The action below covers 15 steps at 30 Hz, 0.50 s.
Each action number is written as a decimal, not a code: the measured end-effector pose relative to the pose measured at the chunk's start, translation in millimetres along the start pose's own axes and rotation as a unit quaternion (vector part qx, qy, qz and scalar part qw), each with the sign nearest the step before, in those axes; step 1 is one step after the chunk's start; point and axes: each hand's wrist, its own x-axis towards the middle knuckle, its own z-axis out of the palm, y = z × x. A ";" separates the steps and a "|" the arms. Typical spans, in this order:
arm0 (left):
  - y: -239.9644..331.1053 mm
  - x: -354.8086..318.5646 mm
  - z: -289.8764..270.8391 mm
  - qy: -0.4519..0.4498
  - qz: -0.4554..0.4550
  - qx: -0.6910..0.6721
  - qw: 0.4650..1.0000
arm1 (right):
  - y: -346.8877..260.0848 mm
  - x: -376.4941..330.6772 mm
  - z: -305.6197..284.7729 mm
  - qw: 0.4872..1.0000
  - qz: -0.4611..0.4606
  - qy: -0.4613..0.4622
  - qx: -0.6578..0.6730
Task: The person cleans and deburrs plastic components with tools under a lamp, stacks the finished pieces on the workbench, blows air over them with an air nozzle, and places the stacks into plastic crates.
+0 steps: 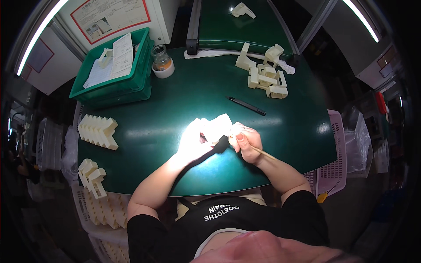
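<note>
the left hand (192,136) grasps a pale part (220,125), whitened by glare, to the near left of a black cutter (246,106). the right hand (248,142) pinches a slim wooden stick (264,153), nearer than the cutter. cream parts (268,80) lie piled beyond the cutter. far left of it, a green bin (117,93) holds papers (122,57), their print unreadably small; farther left, a red-bordered printed notice (125,13). white lettering (222,212) crosses black clothing (258,215).

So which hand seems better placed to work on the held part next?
Probably the right hand: it holds a slim tan stick close to the pale part, which the left hand holds under strong glare.
</note>
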 end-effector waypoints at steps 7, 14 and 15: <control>10.4 7.8 -5.3 0.007 0.053 -0.092 0.994 | 21.8 16.4 -31.1 0.985 0.021 0.075 0.153; -18.3 11.9 -14.4 0.030 -0.235 -0.230 0.944 | 88.9 22.0 -175.7 0.835 -0.076 0.364 -0.406; -13.9 17.2 -12.0 0.062 -0.256 -0.310 0.914 | 102.6 17.6 -182.3 0.831 -0.010 0.371 -0.413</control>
